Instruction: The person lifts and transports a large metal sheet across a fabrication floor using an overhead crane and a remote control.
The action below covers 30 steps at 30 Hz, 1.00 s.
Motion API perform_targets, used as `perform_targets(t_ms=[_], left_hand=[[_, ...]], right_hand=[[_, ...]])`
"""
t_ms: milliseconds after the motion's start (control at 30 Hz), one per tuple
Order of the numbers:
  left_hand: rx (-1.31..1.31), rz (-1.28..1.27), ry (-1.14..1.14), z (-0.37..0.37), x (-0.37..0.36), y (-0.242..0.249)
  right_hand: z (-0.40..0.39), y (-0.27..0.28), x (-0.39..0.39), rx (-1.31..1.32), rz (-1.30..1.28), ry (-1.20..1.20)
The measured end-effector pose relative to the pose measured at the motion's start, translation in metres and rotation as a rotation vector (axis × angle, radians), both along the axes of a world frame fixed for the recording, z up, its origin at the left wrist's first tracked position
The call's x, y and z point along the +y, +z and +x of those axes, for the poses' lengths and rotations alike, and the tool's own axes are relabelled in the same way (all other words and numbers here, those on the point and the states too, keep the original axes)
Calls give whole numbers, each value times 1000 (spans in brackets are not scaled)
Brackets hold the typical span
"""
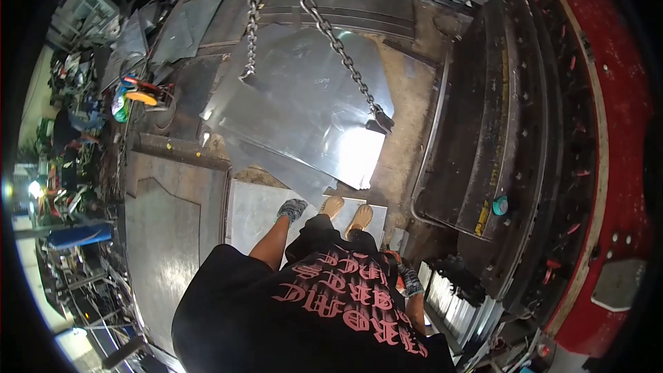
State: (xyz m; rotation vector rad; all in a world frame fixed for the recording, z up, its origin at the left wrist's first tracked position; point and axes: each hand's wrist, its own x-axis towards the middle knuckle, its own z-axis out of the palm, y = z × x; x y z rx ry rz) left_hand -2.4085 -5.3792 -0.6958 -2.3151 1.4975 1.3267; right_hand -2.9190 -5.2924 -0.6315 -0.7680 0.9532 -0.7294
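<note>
Here the metal sheet [304,110] hangs on two chains [331,34] with hooks at its edges, while the gloved left hand [292,209] is loosely curled and empty, and the right hand [411,282] I cannot tell.

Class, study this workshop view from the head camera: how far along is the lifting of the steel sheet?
Done: both chains are hooked to the steel sheet, one at each edge. In hand: nothing; the gloved left hand hangs free beside the leg, the right hand by the hip. Left: the sheet lies tilted over the stacked sheets, apparently not moved away.
</note>
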Motion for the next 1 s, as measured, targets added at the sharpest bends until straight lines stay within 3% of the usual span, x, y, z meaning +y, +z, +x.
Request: perform_targets(t_ms=[33,67,167,233,300,400,700,833,1000], left_hand=[[-55,6,-80,-1,11,-14],[-60,84,-48,-15,3,27],[-49,-75,-101,-33,18,-5],[-9,-80,-16,-60,7,28],[140,-22,293,-92,-15,96],[274,-77,348,-113,-18,82],[168,-8,336,-131,-12,116],[165,-2,374,-126,4,105],[114,-12,260,-133,2,118]], right_hand=[[-6,9,-4,229,158,25],[-12,10,-8,286,222,42],[-31,13,-16,322,279,84],[-40,9,-25,328,286,114],[-48,5,-35,331,295,143],[-60,0,-49,329,295,181],[-89,-7,-73,341,280,236],[-95,-10,-84,339,246,251],[-103,-13,-91,353,254,294]])
